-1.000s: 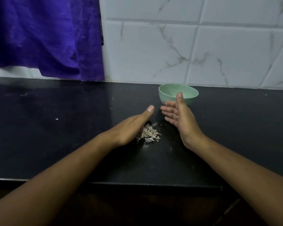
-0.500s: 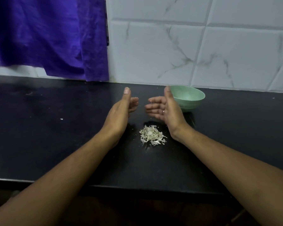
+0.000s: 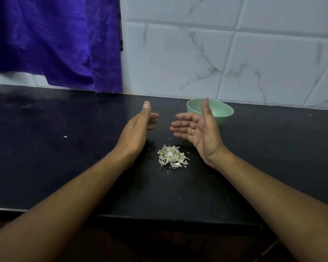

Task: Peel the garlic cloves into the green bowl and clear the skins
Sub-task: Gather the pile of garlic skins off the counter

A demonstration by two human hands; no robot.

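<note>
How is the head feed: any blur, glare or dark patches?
Head view: dim overall; the black counter swallows shadows; skin pile, left hand and right hand read fairly sharp; tile lines bow from the wide lens; below the counter edge is nearly black.

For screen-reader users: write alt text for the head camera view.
The left hand and right hand, open and palms facing, flank a small pile of garlic skins on a black countertop. A green bowl stands behind the right hand, and a purple cloth hangs at upper left.
</note>
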